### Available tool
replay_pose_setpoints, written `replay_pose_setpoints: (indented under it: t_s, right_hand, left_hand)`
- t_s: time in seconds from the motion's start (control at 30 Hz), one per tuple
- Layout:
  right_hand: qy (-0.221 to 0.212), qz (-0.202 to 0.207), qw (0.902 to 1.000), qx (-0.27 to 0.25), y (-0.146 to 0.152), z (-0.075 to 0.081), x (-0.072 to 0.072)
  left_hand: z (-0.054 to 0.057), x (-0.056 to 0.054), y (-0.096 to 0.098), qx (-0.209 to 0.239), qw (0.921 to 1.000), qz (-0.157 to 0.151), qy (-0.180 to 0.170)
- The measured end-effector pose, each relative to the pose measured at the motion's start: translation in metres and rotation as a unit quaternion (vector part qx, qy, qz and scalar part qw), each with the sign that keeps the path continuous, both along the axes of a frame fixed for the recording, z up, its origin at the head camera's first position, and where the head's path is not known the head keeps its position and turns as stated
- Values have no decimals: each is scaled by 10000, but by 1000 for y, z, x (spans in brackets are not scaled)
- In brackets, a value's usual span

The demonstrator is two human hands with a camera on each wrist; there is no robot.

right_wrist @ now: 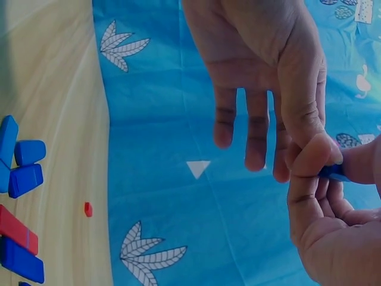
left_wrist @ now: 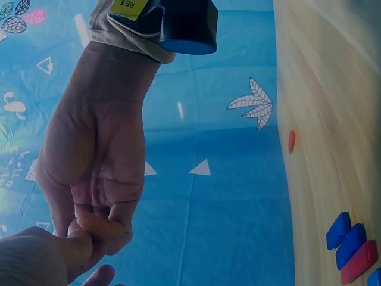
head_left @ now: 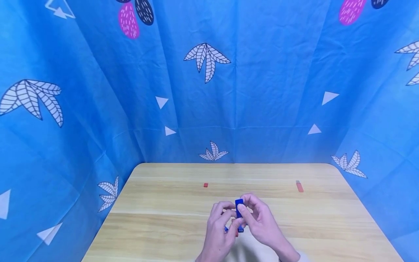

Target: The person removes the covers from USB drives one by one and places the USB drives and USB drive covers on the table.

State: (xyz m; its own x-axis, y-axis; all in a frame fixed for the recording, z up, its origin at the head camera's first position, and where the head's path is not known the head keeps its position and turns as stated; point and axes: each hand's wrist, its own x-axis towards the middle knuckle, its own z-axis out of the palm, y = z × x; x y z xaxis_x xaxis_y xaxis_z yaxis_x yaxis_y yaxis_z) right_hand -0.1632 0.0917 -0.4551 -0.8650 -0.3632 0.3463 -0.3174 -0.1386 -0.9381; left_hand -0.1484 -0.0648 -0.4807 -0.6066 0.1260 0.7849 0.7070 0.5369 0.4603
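Note:
In front of me, both hands are raised above the table around a blue USB flash drive (head_left: 239, 202), held upright. My right hand (head_left: 265, 225) pinches it, thumb flat on its near face. My left hand (head_left: 217, 225) pinches its lower part with curled fingers. In the right wrist view only a bit of the blue drive (right_wrist: 334, 173) shows between the fingertips; in the left wrist view the hands hide it. Under the hands lie blue pieces (head_left: 240, 229) and a red piece (head_left: 236, 233), partly covered.
Farther back on the wooden table (head_left: 157, 203) lie a small red cap (head_left: 205, 185) and, to the right, a red flash drive (head_left: 299, 187) with its metal plug showing. Blue pieces (right_wrist: 25, 180) and a red piece (right_wrist: 18, 229) lie close together. A blue patterned curtain (head_left: 262, 91) encloses the table.

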Motion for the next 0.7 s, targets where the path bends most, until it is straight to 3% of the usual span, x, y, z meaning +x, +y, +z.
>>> replay_pose_setpoints:
  t_s: [0.4,0.7]
  right_hand:
    - [-368,-56,9983,455,1,0,0]
    - [-331,276,9965,712,-1,-6,3]
  left_hand:
    - [-5,-1,-4,-71,9999,149,1]
    - [-9,-3,-14,-214,9983,528,-91]
